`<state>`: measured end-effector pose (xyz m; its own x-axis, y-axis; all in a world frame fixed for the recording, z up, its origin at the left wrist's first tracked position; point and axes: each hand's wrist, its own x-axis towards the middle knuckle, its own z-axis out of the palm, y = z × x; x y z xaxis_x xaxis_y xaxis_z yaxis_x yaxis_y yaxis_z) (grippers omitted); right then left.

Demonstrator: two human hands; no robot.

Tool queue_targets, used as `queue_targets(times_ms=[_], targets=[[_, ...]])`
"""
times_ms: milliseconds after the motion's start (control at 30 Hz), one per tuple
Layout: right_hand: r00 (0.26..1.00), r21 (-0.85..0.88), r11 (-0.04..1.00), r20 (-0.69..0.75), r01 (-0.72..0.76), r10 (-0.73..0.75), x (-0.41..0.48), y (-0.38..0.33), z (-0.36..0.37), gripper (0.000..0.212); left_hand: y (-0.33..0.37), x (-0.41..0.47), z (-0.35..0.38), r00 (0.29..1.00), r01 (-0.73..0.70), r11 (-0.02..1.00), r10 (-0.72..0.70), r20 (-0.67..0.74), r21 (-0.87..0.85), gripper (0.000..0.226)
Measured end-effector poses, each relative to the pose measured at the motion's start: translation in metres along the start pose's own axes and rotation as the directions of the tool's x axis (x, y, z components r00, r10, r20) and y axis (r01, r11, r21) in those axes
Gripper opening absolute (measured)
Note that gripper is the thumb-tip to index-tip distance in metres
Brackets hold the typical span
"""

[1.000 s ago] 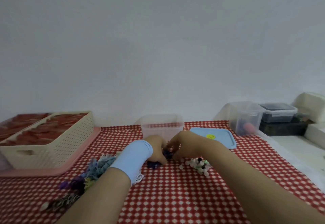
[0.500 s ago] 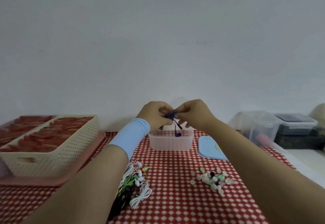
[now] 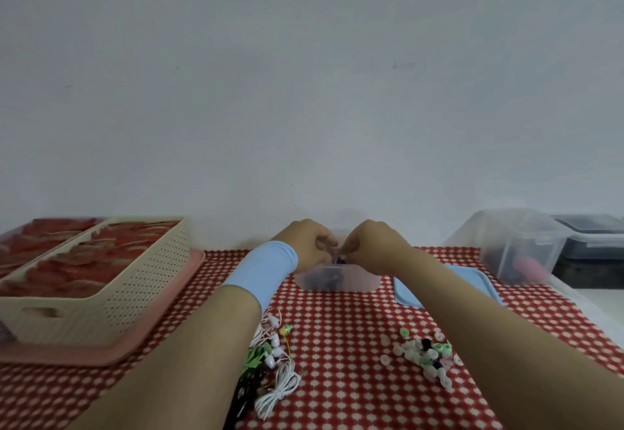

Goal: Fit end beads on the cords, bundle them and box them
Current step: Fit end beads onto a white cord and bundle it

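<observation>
Fingers curled, tips meeting: left hand (image 3: 309,244) and right hand (image 3: 373,244) pinch a small dark cord (image 3: 338,260) between them, blurred, probably bundled, just above the open box (image 3: 366,282), which holds dark contents. Wristband (image 3: 266,269), blue, on left forearm. Lid (image 3: 407,293), blue, flat just right of box on checked cloth (image 3: 337,325). Beads (image 3: 422,355), loose, beside right forearm. Cords (image 3: 273,362), white, green, black, heaped beside left forearm. Basket (image 3: 128,291) on pink tray (image 3: 111,355), far left. Tub (image 3: 516,247), clear, far right.
</observation>
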<state>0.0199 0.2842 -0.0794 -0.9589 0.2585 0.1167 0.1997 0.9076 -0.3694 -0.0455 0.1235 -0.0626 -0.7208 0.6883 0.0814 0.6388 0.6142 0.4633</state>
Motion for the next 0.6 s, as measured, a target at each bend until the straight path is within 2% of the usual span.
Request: queue_targets(times_ms=[133,233,367,500,600], targets=[[0.995,0.009,0.997,-0.077,0.071,-0.07,-0.013,-0.014,-0.012,0.023,-0.001,-0.022,-0.015,0.996,-0.01,0.999,0.005,-0.093,-0.052,0.026],[0.978,0.067,0.98,-0.103,0.187,-0.18,-0.027,-0.038,-0.02,0.022,-0.001,-0.045,-0.023,0.993,0.004,0.999,-0.008,-0.122,-0.031,0.021],[0.953,0.096,0.95,0.026,0.297,-0.301,-0.052,-0.075,-0.014,0.023,-0.014,-0.083,-0.031,0.994,0.076,0.991,-0.067,-0.084,0.109,0.018],[0.917,0.12,0.93,0.162,0.348,-0.364,-0.071,-0.1,0.001,0.026,-0.028,-0.117,-0.039,0.988,0.138,0.976,-0.148,0.05,0.167,0.011],[0.865,0.088,0.908,0.277,0.41,-0.418,-0.08,-0.116,0.017,0.036,-0.043,-0.137,-0.043,0.955,0.195,0.961,-0.231,0.184,0.195,0.041]])
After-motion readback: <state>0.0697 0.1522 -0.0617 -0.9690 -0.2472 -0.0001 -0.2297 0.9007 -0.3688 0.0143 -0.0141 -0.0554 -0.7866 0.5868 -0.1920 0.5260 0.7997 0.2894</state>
